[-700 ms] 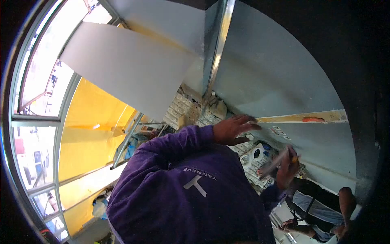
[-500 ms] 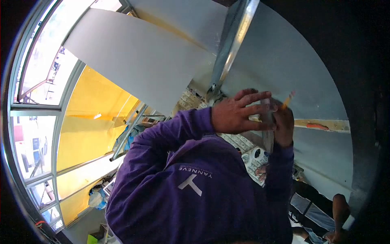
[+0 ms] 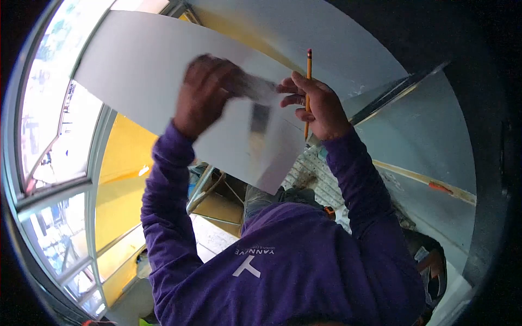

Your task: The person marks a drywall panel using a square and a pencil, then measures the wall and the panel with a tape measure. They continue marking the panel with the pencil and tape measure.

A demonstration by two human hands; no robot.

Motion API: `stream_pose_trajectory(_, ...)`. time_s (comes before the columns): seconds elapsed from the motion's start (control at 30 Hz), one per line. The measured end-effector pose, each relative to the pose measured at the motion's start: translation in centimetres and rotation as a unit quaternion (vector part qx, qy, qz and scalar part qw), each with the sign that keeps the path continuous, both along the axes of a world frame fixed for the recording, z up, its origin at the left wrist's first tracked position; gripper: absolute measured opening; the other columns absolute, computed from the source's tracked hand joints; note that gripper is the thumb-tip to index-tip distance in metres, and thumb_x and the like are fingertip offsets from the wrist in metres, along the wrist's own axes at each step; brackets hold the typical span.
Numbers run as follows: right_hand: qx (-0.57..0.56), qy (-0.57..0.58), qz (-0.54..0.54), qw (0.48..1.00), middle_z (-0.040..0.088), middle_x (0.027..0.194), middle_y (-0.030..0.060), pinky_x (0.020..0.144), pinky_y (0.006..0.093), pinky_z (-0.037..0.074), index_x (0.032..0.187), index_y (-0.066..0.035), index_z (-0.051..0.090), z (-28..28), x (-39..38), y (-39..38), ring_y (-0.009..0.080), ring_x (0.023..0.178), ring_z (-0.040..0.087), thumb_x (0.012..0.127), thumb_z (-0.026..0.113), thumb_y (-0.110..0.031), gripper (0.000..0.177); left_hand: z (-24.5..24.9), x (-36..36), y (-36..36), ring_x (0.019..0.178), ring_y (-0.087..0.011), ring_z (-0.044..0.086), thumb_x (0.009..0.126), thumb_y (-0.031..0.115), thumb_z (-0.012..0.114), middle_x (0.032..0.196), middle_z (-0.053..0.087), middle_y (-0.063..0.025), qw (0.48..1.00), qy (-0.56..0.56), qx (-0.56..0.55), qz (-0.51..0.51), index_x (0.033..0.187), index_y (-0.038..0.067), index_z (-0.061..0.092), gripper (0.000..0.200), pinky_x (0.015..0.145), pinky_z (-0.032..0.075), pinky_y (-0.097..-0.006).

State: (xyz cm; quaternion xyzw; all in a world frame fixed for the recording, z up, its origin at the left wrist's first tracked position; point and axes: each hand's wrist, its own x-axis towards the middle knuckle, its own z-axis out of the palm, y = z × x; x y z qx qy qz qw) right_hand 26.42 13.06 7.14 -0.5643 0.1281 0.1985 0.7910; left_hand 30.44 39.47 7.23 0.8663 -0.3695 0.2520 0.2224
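My right hand (image 3: 321, 106) holds a yellow pencil (image 3: 309, 70) upright against its palm, pink eraser end up, while its fingers reach toward my left hand. My left hand (image 3: 204, 95), smeared by motion, is curled around a greyish flat thing (image 3: 253, 87) that stretches to my right fingertips; I cannot tell what it is. Under both hands lies a large white board (image 3: 136, 60). A blurred dark-to-tan strip (image 3: 258, 130) shows against the board between my forearms.
A metal channel (image 3: 397, 95) slants across grey panels at the right. An orange thing (image 3: 439, 187) lies on a pale ledge (image 3: 402, 173). Windows (image 3: 49, 163) and yellow sheeting (image 3: 122, 185) line the left. Metal framing (image 3: 201, 187) stands below the board.
My hands have come apart and moved left, over the white board. The pencil stays in my right hand. The view has turned, and the person at lower right is largely out of sight.
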Motion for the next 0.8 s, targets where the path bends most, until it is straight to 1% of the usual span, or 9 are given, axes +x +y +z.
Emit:
stream_pose_trajectory(0.07,-0.03,0.037,0.003,0.999,0.067,0.098,0.0059,0.05,0.0206,0.032,0.105,-0.007,0.061,-2.2,1.2,0.3,0.0117,0.077,0.063,0.092,0.061,-0.042,0.037,0.0,5.6,3.7,0.118,-0.0337,0.053,0.076,0.015,0.075,0.119,0.063,-0.0102,0.994,0.05,0.076,0.061,0.12,0.009,0.06,0.047,0.106,0.036,-0.0461)
stream_pose_trajectory(0.13,-0.053,0.062,0.023,0.996,0.066,0.097,0.0065,0.049,0.0201,0.029,0.103,-0.007,0.061,-4.8,1.2,0.1,0.0114,0.074,0.061,0.093,0.06,-0.041,0.035,-2.0,12.0,6.4,0.118,-0.0324,0.053,0.081,0.016,0.071,0.121,0.062,-0.0109,0.993,0.046,0.094,0.045,0.121,0.01,0.06,0.042,0.105,0.036,-0.0443)
stream_pose_trajectory(0.23,-0.092,0.088,0.026,0.992,0.066,0.096,0.0064,0.048,0.02,0.031,0.103,-0.005,0.06,-7.3,0.5,0.0,0.0108,0.073,0.06,0.093,0.061,-0.04,0.036,-6.0,21.1,7.3,0.112,-0.0311,0.055,0.082,0.018,0.07,0.115,0.064,-0.0091,0.99,0.04,0.12,0.059,0.122,0.012,0.059,0.042,0.099,0.038,-0.0442)
stream_pose_trajectory(0.33,-0.113,0.108,-0.001,0.988,0.066,0.095,0.0065,0.047,0.0197,0.035,0.101,-0.005,0.061,-9.7,-0.5,-0.1,0.0108,0.071,0.06,0.092,0.061,-0.038,0.035,-9.7,27.5,5.9,0.112,-0.0302,0.055,0.082,0.02,0.07,0.115,0.064,-0.0092,0.987,0.058,0.15,-0.027,0.122,0.012,0.06,0.042,0.099,0.038,-0.0437)
stream_pose_trajectory(0.37,-0.123,0.102,-0.007,0.987,0.065,0.092,0.007,0.052,0.0228,0.039,0.099,-0.003,0.061,-10.1,-0.7,-0.1,0.0122,0.069,0.06,0.093,0.061,-0.037,0.034,-10.9,28.7,5.5,0.113,-0.0291,0.055,0.082,0.022,0.071,0.115,0.064,-0.0085,0.981,0.091,0.168,-0.041,0.123,0.012,0.059,0.044,0.099,0.038,-0.0428)
stream_pose_trajectory(0.43,-0.147,0.089,-0.019,0.985,0.064,0.087,0.0079,0.06,0.0289,0.048,0.096,-0.001,0.06,-10.8,-1.5,0.0,0.015,0.066,0.06,0.094,0.059,-0.035,0.034,-12.3,29.7,4.4,0.113,-0.0285,0.056,0.082,0.023,0.071,0.115,0.065,-0.0078,0.974,0.096,0.199,-0.055,0.123,0.012,0.061,0.044,0.1,0.038,-0.0421)
stream_pose_trajectory(0.57,-0.156,0.102,-0.045,0.981,0.064,0.087,0.0092,0.063,0.0311,0.05,0.096,0.001,0.06,-13.0,-2.5,0.1,0.0167,0.066,0.06,0.094,0.06,-0.034,0.035,-14.4,31.5,3.6,0.11,-0.0282,0.057,0.082,0.025,0.072,0.116,0.066,-0.0077,0.961,0.121,0.228,-0.1,0.121,0.014,0.065,0.041,0.099,0.039,-0.0411)
stream_pose_trajectory(0.77,-0.149,0.094,-0.052,0.983,0.062,0.087,0.0089,0.063,0.0309,0.051,0.095,0.001,0.059,-14.1,-2.2,1.4,0.016,0.069,0.06,0.095,0.059,-0.033,0.034,-15.7,32.7,3.5,0.104,-0.0276,0.063,0.085,0.025,0.071,0.114,0.068,-0.0081,0.941,0.241,0.215,-0.104,0.12,0.016,0.066,0.037,0.093,0.049,-0.0398)
stream_pose_trajectory(0.8,-0.148,0.083,-0.051,0.984,0.062,0.086,0.0086,0.063,0.0308,0.051,0.095,0.001,0.059,-14.2,-2.1,1.7,0.0158,0.069,0.06,0.095,0.059,-0.032,0.033,-16.2,33.2,3.8,0.104,-0.0269,0.063,0.085,0.025,0.072,0.114,0.068,-0.0082,0.929,0.288,0.2,-0.119,0.12,0.015,0.066,0.037,0.093,0.05,-0.0391)
